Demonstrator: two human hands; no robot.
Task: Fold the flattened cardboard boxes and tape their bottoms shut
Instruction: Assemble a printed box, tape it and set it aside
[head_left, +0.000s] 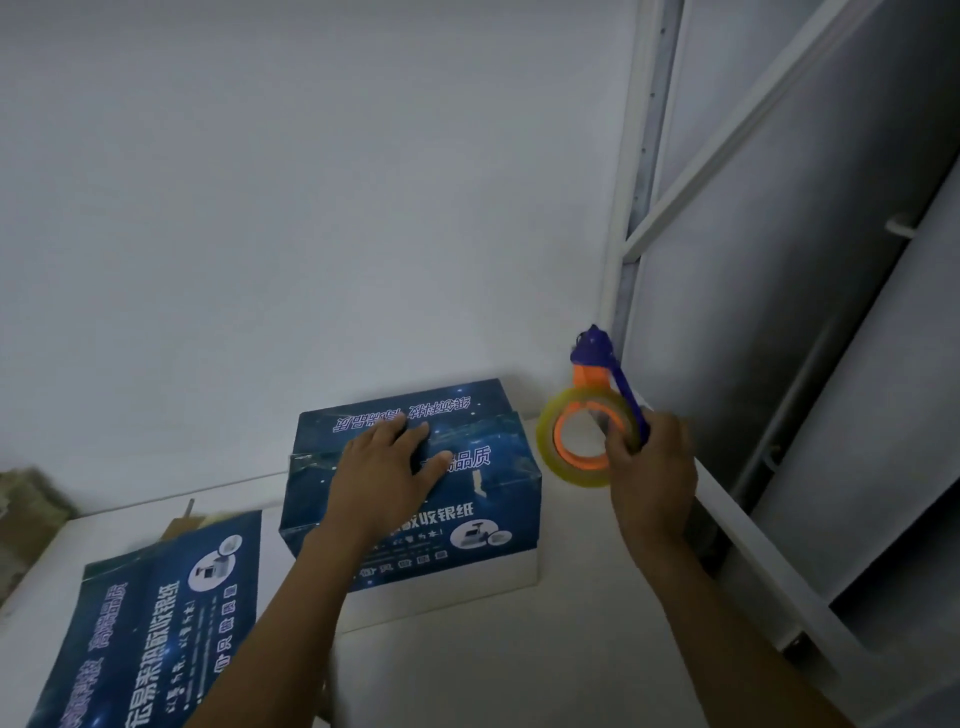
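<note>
Head view. A white table (519, 649) stood against a pale wall (311, 208), with a grey metal frame (779, 260) at the right. A folded blue printed box (498, 488) rested bottom-up near the table's far edge, its two long flaps meeting along a seam across the top. The left hand (384, 473) lay flat on those flaps, fingers (415, 431) spread and pressing, gripping nothing. The right hand (649, 467) was closed around a tape dispenser (618, 384) (blue handle, orange hub), held in the air just beside the box's right end and apart from it; the clear tape roll (545, 431) faced the camera. Whether a free tape end was drawn out could not be told. A flattened box (156, 613) of the same print lay at the near left, unfolded.

Probable step: starting the tape strip on the seam. Risks: if the pressing hand eased, the flaps could spring apart and the tape would bridge a gap; a strip begun off the seam would bind one flap only; the palm lay across the tape's likely path.
</note>
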